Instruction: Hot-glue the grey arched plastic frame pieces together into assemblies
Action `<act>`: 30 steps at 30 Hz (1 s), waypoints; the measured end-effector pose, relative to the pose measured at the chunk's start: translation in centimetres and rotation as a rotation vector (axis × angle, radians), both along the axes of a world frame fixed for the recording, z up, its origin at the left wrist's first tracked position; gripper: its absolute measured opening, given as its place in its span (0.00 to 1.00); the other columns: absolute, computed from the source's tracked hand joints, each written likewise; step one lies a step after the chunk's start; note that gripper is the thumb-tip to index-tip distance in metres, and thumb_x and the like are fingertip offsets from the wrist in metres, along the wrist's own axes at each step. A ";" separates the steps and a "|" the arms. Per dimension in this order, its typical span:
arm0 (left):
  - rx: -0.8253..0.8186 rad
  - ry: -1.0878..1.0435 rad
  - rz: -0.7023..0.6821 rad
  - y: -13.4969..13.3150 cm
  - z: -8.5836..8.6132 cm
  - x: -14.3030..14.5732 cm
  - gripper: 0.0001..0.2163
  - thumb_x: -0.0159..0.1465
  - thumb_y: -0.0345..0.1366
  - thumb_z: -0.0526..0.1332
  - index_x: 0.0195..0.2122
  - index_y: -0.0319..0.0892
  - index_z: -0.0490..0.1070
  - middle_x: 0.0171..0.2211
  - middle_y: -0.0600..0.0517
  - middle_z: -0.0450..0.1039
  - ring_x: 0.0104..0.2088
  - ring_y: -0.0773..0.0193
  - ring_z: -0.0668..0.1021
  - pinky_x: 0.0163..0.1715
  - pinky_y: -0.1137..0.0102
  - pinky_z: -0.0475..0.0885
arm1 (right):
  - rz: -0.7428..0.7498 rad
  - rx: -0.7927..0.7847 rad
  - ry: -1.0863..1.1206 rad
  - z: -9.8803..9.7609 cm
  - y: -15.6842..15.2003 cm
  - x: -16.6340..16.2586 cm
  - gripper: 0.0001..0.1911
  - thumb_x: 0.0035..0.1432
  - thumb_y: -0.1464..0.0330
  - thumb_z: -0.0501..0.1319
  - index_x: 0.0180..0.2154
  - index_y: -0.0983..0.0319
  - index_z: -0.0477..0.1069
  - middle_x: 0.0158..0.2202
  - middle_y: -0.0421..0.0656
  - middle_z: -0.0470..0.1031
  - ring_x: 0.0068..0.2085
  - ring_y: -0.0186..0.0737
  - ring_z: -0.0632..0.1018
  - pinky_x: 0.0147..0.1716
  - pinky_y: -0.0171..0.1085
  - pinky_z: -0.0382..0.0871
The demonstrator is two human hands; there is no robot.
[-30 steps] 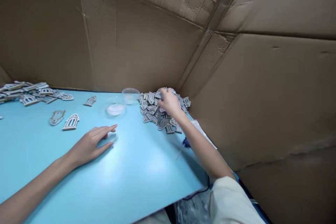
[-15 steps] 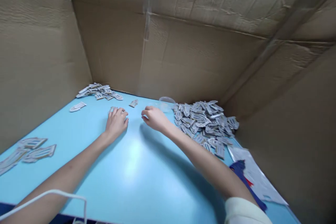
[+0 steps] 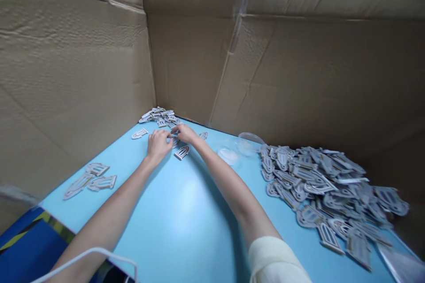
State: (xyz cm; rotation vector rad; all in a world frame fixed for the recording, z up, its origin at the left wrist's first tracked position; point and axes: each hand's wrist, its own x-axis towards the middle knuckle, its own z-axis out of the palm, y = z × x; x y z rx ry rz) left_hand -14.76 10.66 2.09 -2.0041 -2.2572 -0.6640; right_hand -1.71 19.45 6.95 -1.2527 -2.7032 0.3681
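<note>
My left hand [image 3: 159, 145] is at the far left part of the blue table, its fingers bent and drawn together. My right hand [image 3: 186, 134] meets it from the right, fingertips pinched and touching or nearly touching those of the left. What sits between the fingertips is too small and covered to make out. Just under the meeting fingers shows part of a flat, pointed white-grey slotted piece [image 3: 175, 142]. Another slotted piece [image 3: 182, 153] lies on the table slightly nearer me, below my right wrist. One more loose piece [image 3: 203, 135] rests behind the right wrist.
A small pile of pieces [image 3: 159, 115] fills the far corner; a single piece [image 3: 139, 133] lies left of my hands. Several more [image 3: 102, 182] are at left. Clear plastic lids [image 3: 228, 155] and a large heap [image 3: 318, 181] stand right. Cardboard walls [image 3: 199, 66] surround the table.
The view has swung left, so the heap appears farther right. My hands have come together; the right moved left to the left hand. A piece now shows in front of them.
</note>
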 end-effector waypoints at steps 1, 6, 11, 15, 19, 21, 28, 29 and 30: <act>-0.015 -0.005 0.000 0.2 -0.2 -0.4 0.12 0.69 0.43 0.64 0.48 0.44 0.82 0.51 0.41 0.80 0.57 0.42 0.77 0.56 0.56 0.71 | -0.047 0.005 -0.012 -0.1 -0.4 0.1 0.23 0.64 0.77 0.61 0.57 0.60 0.82 0.59 0.50 0.83 0.59 0.49 0.81 0.55 0.37 0.72; -0.127 -0.055 -0.090 1.1 -1.4 -1.4 0.16 0.62 0.44 0.69 0.48 0.42 0.83 0.51 0.39 0.79 0.55 0.41 0.77 0.54 0.56 0.72 | -0.210 0.006 -0.101 -1.3 -5.4 2.2 0.21 0.74 0.60 0.58 0.55 0.67 0.81 0.55 0.63 0.81 0.54 0.59 0.83 0.50 0.47 0.75; -0.240 -0.107 -0.384 0.7 -0.4 -2.4 0.21 0.56 0.36 0.69 0.52 0.46 0.83 0.51 0.47 0.78 0.55 0.48 0.77 0.58 0.62 0.71 | -0.123 -0.026 -0.114 -2.4 -10.9 7.6 0.23 0.72 0.50 0.62 0.55 0.60 0.79 0.57 0.56 0.76 0.53 0.55 0.81 0.46 0.42 0.72; -0.301 -0.091 -0.600 -0.5 0.9 -1.5 0.25 0.52 0.30 0.66 0.51 0.51 0.85 0.53 0.48 0.74 0.58 0.47 0.72 0.64 0.57 0.65 | -0.051 -0.210 -0.054 -2.6 -12.6 13.4 0.21 0.63 0.56 0.73 0.50 0.61 0.75 0.46 0.48 0.77 0.43 0.45 0.79 0.39 0.36 0.67; -0.363 -0.061 -0.797 -2.1 1.2 2.1 0.26 0.51 0.25 0.63 0.48 0.55 0.86 0.50 0.49 0.73 0.56 0.49 0.72 0.63 0.55 0.65 | 0.101 -0.180 0.131 -2.8 -13.9 18.8 0.07 0.64 0.73 0.68 0.43 0.61 0.74 0.44 0.45 0.76 0.40 0.40 0.76 0.41 0.35 0.67; -0.376 -0.063 -0.911 -3.2 0.9 4.3 0.25 0.53 0.25 0.62 0.48 0.54 0.85 0.50 0.49 0.73 0.55 0.50 0.72 0.63 0.55 0.65 | 0.166 -0.116 0.196 -2.9 -14.6 21.0 0.11 0.63 0.81 0.60 0.41 0.61 0.74 0.46 0.45 0.76 0.42 0.39 0.77 0.44 0.36 0.69; -0.257 -0.259 -1.128 -6.1 -0.2 9.0 0.26 0.59 0.26 0.60 0.57 0.51 0.78 0.56 0.48 0.76 0.57 0.51 0.74 0.64 0.56 0.68 | -0.014 0.128 0.106 -0.6 -13.1 23.2 0.24 0.55 0.87 0.53 0.43 0.60 0.79 0.53 0.48 0.80 0.54 0.44 0.78 0.54 0.39 0.69; -0.235 -0.286 -1.133 -6.3 -0.3 9.3 0.26 0.59 0.27 0.61 0.59 0.52 0.78 0.57 0.48 0.76 0.59 0.50 0.74 0.65 0.55 0.67 | -0.099 0.153 0.057 0.1 -12.1 22.8 0.23 0.57 0.86 0.53 0.44 0.61 0.80 0.53 0.49 0.81 0.54 0.46 0.79 0.54 0.39 0.69; -0.217 -0.299 -1.130 -6.5 -0.4 9.6 0.26 0.61 0.28 0.62 0.60 0.52 0.77 0.59 0.47 0.75 0.60 0.49 0.73 0.66 0.54 0.66 | -0.169 0.150 -0.003 0.8 -11.1 22.2 0.23 0.60 0.85 0.53 0.46 0.62 0.80 0.52 0.51 0.82 0.54 0.46 0.79 0.53 0.39 0.69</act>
